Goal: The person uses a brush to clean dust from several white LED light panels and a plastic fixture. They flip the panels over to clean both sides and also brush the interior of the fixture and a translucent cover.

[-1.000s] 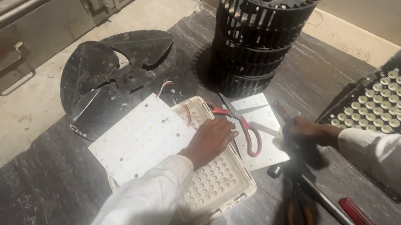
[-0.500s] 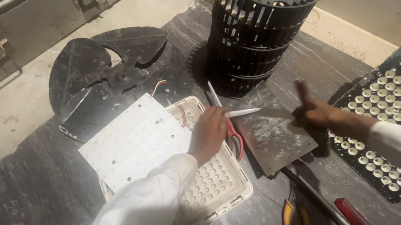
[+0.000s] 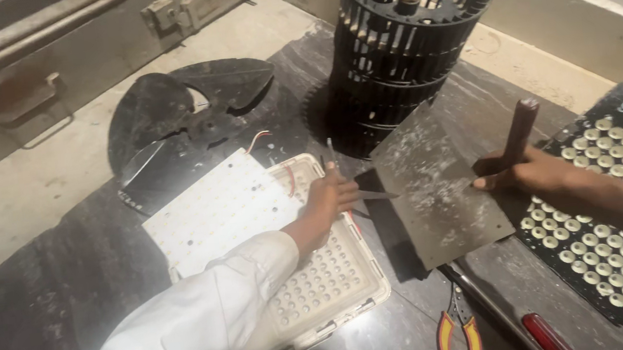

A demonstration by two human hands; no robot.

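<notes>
My left hand [image 3: 324, 203] lies on a white lens tray [image 3: 325, 291] and pinches a thin metal tool [image 3: 370, 196] whose tip points right, under the edge of a dark grey metal plate [image 3: 438, 184]. The plate is tilted up, its speckled underside facing me. My right hand [image 3: 524, 173] is at the plate's right edge, closed around a brown-handled tool [image 3: 521, 126] that stands upright. A white LED board [image 3: 214, 209] leans on the tray's left side.
A black blower wheel [image 3: 409, 39] stands behind the plate, with a black fan blade [image 3: 180, 119] to its left. A black LED lens panel [image 3: 615, 234] lies under my right wrist. Orange-handled pliers [image 3: 455, 334] and a red-handled screwdriver [image 3: 545, 334] lie near the front edge.
The plate lay flat, white side up; my right hand has lifted and turned it so the grey side shows. My right hand now holds the brown handle upright.
</notes>
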